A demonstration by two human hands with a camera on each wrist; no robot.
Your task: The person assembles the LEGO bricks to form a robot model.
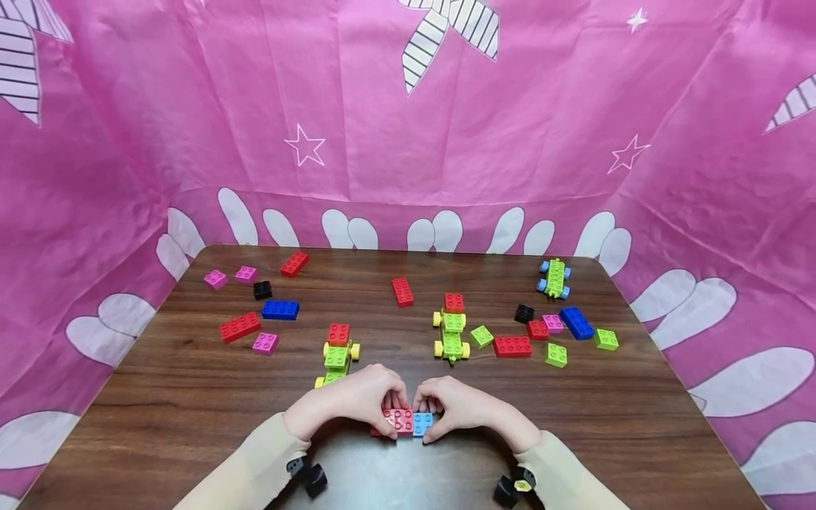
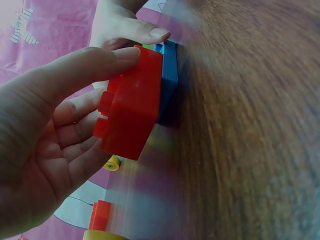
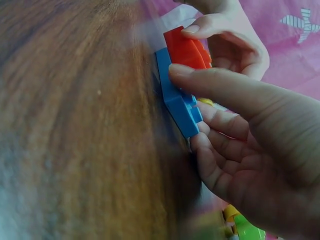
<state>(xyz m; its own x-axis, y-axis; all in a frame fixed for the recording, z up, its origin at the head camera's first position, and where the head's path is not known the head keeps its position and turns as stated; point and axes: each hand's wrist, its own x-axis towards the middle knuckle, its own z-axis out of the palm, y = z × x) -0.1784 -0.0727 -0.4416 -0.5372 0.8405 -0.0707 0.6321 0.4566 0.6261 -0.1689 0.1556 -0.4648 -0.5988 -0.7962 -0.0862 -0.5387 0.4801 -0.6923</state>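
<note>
Near the front of the table, my left hand [image 1: 370, 394] pinches a red toy brick [image 1: 404, 421] between thumb and fingers. Just to its right, my right hand [image 1: 464, 406] grips a light blue brick [image 1: 421, 423] at its right end. In the left wrist view the red brick [image 2: 132, 100] lies on top of part of the blue brick [image 2: 170, 70], its left end overhanging. The right wrist view has the blue brick [image 3: 175, 97] low, close to the tabletop, under the red one [image 3: 187, 50]. Whether the studs are fully pressed in, I cannot tell.
Beyond my left hand stands a green wheeled base [image 1: 336, 358] with yellow wheels and a red brick. A similar car [image 1: 452, 336] is right of centre; a blue-wheeled base [image 1: 555, 278] sits far right. Loose bricks lie left, around a blue one [image 1: 280, 309], and right, around a red one [image 1: 513, 346].
</note>
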